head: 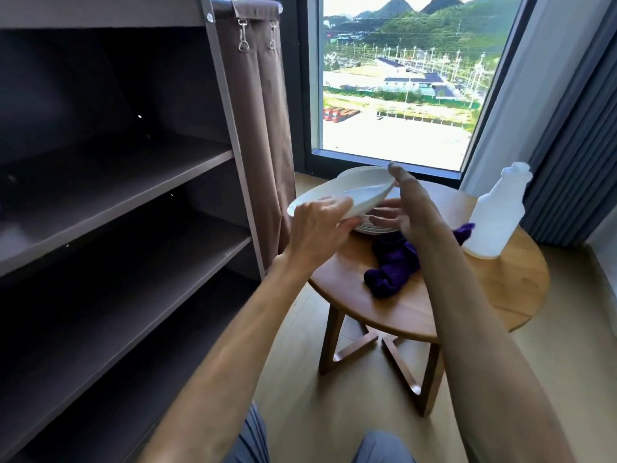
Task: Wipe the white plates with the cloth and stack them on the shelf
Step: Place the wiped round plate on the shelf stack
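Note:
A white plate is lifted and tilted above a stack of white plates on the round wooden table. My left hand grips the plate's near rim. My right hand is at the plate's right edge, thumb up against the rim and fingers spread loosely beneath it. A crumpled purple cloth lies on the table just right of the stack, partly behind my right forearm. The dark brown shelf unit stands at the left with bare boards.
A white plastic bottle stands on the table's far right side. A brown fabric curtain hangs on the shelf unit's right side. Behind the table are a large window and grey drapes. Wooden floor surrounds the table.

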Demonstrator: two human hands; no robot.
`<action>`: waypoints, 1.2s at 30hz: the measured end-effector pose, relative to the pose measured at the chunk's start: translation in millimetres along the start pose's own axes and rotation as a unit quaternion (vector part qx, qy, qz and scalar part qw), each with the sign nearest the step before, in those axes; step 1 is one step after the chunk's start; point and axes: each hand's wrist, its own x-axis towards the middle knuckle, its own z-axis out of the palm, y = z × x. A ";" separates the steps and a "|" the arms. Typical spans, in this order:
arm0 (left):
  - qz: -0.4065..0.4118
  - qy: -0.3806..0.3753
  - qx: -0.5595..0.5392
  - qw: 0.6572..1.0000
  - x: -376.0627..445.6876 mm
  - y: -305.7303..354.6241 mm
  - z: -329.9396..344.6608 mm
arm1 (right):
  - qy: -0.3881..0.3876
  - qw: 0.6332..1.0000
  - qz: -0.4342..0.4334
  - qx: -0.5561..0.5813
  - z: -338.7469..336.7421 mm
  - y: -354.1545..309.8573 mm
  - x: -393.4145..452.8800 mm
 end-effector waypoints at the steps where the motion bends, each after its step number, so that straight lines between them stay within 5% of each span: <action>1: 0.011 -0.018 -0.004 1.000 -3.2 -4.9 -3.9 | -0.014 0.999 0.012 0.040 8.8 0.1 1.5; 5: -0.014 -0.037 0.057 0.998 -10.4 -28.6 -36.7 | 0.020 0.996 0.006 0.091 58.2 6.9 1.3; 7: -0.104 -0.029 0.091 0.990 -14.9 -41.3 -53.5 | 0.028 0.993 0.005 0.118 83.3 13.2 -1.4; 11: -0.327 -0.015 -0.107 0.939 -24.8 -59.1 -99.9 | 0.029 0.989 -0.008 0.145 127.2 15.2 -5.1; 18: -0.353 0.117 -0.179 0.911 -21.1 -89.6 -172.7 | -0.071 0.974 -0.047 0.209 209.3 2.6 -30.8; 26: -0.385 0.192 -0.040 0.902 -33.8 -131.7 -278.9 | -0.224 0.955 -0.110 0.158 324.5 -17.7 -64.2; 36: -0.523 0.100 0.052 0.845 -60.1 -187.7 -317.6 | -0.282 0.957 -0.060 0.022 408.3 16.4 -51.9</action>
